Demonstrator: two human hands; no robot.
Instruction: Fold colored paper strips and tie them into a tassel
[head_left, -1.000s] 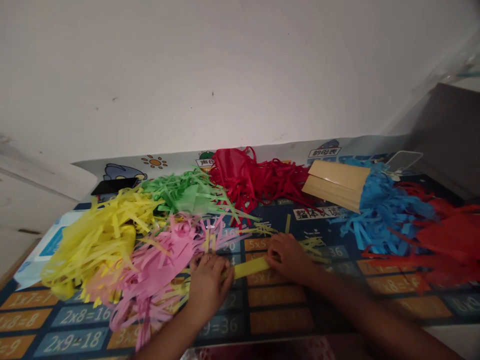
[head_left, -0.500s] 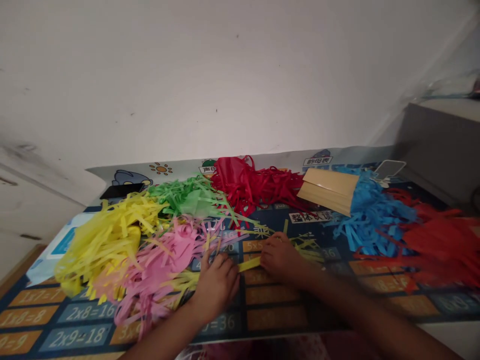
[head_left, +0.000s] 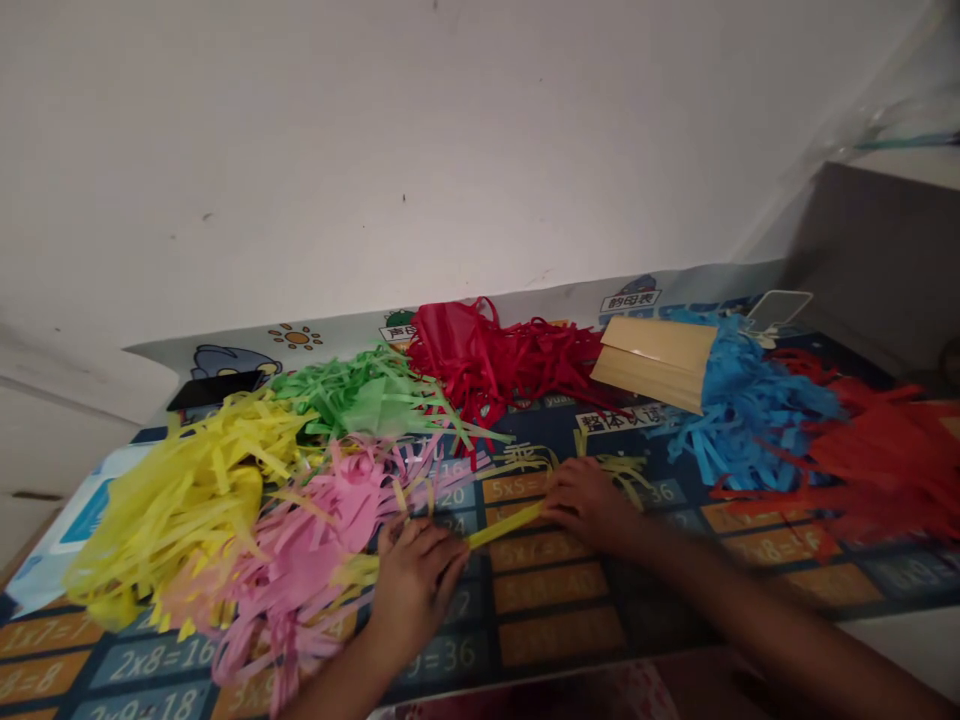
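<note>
A narrow yellow strip (head_left: 506, 525) is stretched between my two hands near the middle of the table. Its left end is in my left hand (head_left: 420, 570), whose fingers are closed round it. My right hand (head_left: 589, 505) grips the other end, fingers pressed together. Loose yellow fringe spreads out past both hands. Pink cut paper (head_left: 337, 520) lies just left of my left hand, with a yellow fringed pile (head_left: 202, 480) further left. Behind are green fringe (head_left: 367, 395) and red fringe (head_left: 502, 355).
A tan paper packet (head_left: 656, 355) leans on blue fringe (head_left: 757, 410). Orange-red fringe (head_left: 885, 460) is at the far right. At the left are a black flat object (head_left: 214, 390) and a white-blue packet (head_left: 82, 515). A wall rises behind.
My hands have moved slightly apart, and more of the yellow strip shows between them. The view has shifted a little.
</note>
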